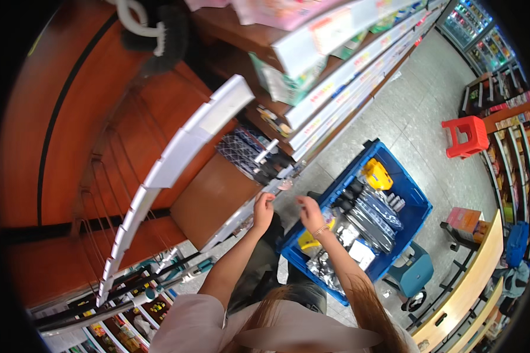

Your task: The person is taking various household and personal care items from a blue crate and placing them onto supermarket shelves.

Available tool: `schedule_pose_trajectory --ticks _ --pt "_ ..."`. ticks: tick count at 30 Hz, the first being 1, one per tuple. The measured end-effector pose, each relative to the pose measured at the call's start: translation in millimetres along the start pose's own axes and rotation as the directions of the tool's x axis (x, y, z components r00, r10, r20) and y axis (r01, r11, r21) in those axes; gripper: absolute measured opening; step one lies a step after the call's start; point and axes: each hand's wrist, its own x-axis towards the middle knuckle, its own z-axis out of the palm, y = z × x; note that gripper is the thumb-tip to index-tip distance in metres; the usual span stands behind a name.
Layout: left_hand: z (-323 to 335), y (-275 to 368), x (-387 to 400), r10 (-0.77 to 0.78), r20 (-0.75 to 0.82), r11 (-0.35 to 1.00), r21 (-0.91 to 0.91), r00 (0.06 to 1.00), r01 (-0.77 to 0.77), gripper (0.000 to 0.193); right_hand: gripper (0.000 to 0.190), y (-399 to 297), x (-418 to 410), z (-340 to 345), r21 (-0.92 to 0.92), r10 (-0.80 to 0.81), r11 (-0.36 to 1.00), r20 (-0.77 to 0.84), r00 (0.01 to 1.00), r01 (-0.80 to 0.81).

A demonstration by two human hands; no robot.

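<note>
My left hand [263, 211] is at the front edge of a brown shelf board [221, 198], its fingers bent. A small pinkish item [285, 184] shows just beyond its fingertips; whether they touch it is unclear. My right hand [310, 213], with a bracelet at the wrist, is raised near the left rim of a blue plastic crate [417, 220]. Its fingers are curled and blurred, and I see nothing certain in them. In the crate lie plastic-wrapped folded umbrellas [373, 220], a yellow item [376, 174] and several clear-wrapped packages [327, 267].
Patterned folded goods [240, 152] lie on the shelf. A white curved label rail [181, 154] rises at left. Beyond the crate stand a teal bin [413, 269], a red plastic stool [466, 137] and a wooden bench [463, 282]. Stocked shelves [512, 150] line the right side.
</note>
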Motion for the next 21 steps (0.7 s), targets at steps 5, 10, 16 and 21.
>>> schedule_pose_trajectory --ticks 5,10,16,21 --pt "-53 -64 44 0.085 0.12 0.948 0.296 0.989 -0.117 0.032 0.046 19 89 112 -0.117 0.003 0.993 0.064 0.998 0.005" --pt "-81 -131 116 0.215 0.156 0.797 0.542 0.964 -0.266 0.051 0.025 37 135 190 -0.434 0.107 0.898 0.048 0.993 -0.075" --pt "-116 -171 187 0.082 0.439 0.588 0.704 0.895 -0.399 0.049 0.035 74 124 263 -0.803 -0.03 0.587 -0.154 0.988 -0.107" --pt "-98 -160 185 0.128 0.491 0.46 0.74 0.862 -0.49 0.035 0.026 146 93 322 0.157 0.305 0.952 -0.498 0.812 -0.261"
